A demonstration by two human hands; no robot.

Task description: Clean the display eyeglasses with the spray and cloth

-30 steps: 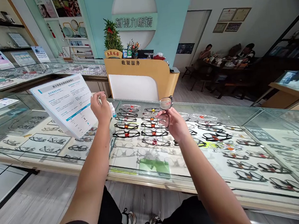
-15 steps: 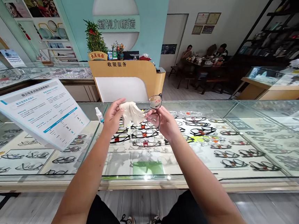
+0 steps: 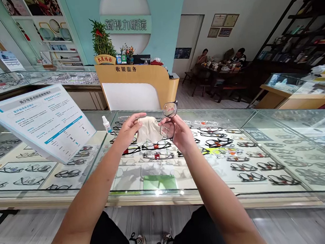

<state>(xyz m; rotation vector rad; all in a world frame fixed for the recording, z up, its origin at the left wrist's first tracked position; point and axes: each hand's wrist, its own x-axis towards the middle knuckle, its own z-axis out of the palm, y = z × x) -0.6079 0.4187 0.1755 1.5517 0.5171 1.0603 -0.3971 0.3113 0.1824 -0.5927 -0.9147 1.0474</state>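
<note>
Above the glass counter, my left hand [image 3: 128, 132] is closed on the edge of a cream cleaning cloth [image 3: 148, 129], which hangs down to the right of the fingers. My right hand [image 3: 183, 134] grips a pair of dark-rimmed eyeglasses [image 3: 169, 109], turned so that one lens stands above the other. The cloth's right edge reaches close to the lower lens and the right fingertips; whether it touches the lens I cannot tell. A small white spray bottle [image 3: 106, 124] stands on the counter left of my left hand.
The glass display counter [image 3: 214, 191] holds rows of spectacle frames [image 3: 219, 142]. A large tilted information sign [image 3: 41, 125] stands on its left part. Behind are a wooden cashier desk [image 3: 135, 77] with a plant, and people seated at a table at the back right.
My left hand has moved slightly right and down, bringing the cloth closer to the eyeglasses. The cloth hangs in a more spread shape. My right hand has stayed nearly in place.
</note>
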